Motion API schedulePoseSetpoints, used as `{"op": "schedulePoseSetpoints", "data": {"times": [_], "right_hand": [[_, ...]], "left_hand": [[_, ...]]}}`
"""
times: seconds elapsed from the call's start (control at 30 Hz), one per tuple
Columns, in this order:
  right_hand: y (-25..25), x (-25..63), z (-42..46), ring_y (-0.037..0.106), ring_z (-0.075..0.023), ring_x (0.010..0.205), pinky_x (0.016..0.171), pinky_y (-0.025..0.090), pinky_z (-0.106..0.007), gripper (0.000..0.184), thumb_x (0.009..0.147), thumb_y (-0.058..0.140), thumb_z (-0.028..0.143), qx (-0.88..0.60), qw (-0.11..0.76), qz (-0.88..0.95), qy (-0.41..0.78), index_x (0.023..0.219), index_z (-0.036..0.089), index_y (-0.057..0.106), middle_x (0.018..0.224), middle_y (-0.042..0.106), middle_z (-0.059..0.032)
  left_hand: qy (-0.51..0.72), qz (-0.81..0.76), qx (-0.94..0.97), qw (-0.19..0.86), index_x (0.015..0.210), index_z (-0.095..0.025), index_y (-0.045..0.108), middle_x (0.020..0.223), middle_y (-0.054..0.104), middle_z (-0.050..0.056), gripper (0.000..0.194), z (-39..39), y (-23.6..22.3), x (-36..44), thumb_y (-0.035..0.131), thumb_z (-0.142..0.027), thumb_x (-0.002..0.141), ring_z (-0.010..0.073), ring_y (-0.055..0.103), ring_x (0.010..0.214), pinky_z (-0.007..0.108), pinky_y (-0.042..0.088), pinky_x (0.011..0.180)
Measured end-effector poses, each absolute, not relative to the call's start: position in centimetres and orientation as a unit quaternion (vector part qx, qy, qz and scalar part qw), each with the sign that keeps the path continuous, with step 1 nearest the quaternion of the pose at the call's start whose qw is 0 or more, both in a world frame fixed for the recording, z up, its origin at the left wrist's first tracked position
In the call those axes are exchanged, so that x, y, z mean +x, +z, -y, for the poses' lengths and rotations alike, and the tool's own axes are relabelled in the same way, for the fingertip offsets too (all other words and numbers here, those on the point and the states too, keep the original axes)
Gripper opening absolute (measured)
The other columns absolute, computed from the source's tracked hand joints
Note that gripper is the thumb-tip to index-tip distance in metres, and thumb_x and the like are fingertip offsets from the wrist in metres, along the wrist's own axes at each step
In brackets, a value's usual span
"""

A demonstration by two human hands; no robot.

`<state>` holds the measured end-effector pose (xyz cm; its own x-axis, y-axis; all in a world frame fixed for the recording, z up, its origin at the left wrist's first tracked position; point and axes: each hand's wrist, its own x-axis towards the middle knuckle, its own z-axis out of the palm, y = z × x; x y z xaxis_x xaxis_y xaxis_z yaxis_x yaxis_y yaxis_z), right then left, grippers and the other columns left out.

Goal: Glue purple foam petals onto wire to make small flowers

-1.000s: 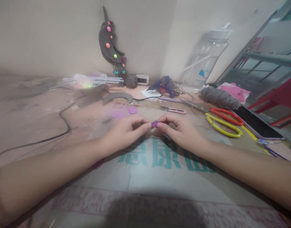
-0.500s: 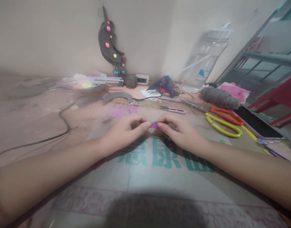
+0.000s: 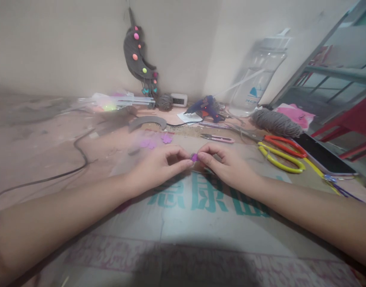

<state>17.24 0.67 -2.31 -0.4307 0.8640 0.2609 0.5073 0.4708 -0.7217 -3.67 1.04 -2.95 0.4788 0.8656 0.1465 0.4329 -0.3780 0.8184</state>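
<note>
A small purple piece (image 3: 194, 158) with a greyish edge is pinched between the fingertips of both hands, over the middle of the printed sheet (image 3: 183, 227). My left hand (image 3: 163, 163) grips it from the left with thumb and forefinger. From the other side my right hand (image 3: 223, 161) pinches it the same way. Part of the piece is hidden by the fingertips. Beyond my left hand lie purple flower-shaped cutouts (image 3: 166, 138). Thread snips (image 3: 217, 138) with a pink handle rest just beyond my right hand.
Scissors (image 3: 281, 157) with red and yellow handles, a phone (image 3: 323, 153) and a grey yarn skein (image 3: 277, 122) lie at right. A blue glue gun (image 3: 205, 108) and a water bottle (image 3: 257, 75) stand at the back. A decorated grey crescent (image 3: 138, 54) hangs on the wall; a black cord (image 3: 81, 145) crosses the left.
The purple piece has turned slightly between my fingers, and my left fingertips have shifted a little to the right. The things around stay put.
</note>
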Motion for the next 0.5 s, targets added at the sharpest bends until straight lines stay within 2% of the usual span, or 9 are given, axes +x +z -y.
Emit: {"op": "schedulePoseSetpoints", "data": {"times": [0.17,0.33,0.5], "right_hand": [[-2.36,17.33,-0.59,0.058,-0.0137,0.070,0.068,0.045,-0.027,0.022,0.096,0.048,0.031,-0.434,0.313,0.798,0.276,0.082,0.019,0.060,0.073,0.064,0.0000],[-2.56,17.24,-0.58,0.058,-0.0135,0.070,0.068,0.044,-0.026,0.021,0.096,0.049,0.030,-0.420,0.295,0.819,0.257,0.081,0.019,0.060,0.073,0.064,0.0001],[-2.99,17.23,-0.67,0.059,-0.0144,0.075,0.070,0.042,-0.027,0.022,0.095,0.049,0.030,-0.402,0.275,0.846,0.215,0.082,0.019,0.062,0.077,0.067,-0.0012]], "left_hand": [[0.296,-0.399,0.768,0.404,0.089,-0.018,0.069,0.085,0.071,0.002,0.024,-1.21,-3.03,-3.77,0.061,-0.040,0.088,0.0153,0.064,0.075,0.026,0.048,0.069],[0.298,-0.403,0.779,0.376,0.090,-0.017,0.070,0.088,0.070,0.003,0.036,-1.54,-3.05,-4.09,0.050,-0.048,0.093,0.0177,0.063,0.084,0.027,0.048,0.074],[0.283,-0.426,0.771,0.379,0.087,-0.017,0.070,0.083,0.070,0.003,0.035,-1.44,-2.91,-3.98,0.053,-0.048,0.090,0.0171,0.062,0.078,0.027,0.046,0.068]]}}
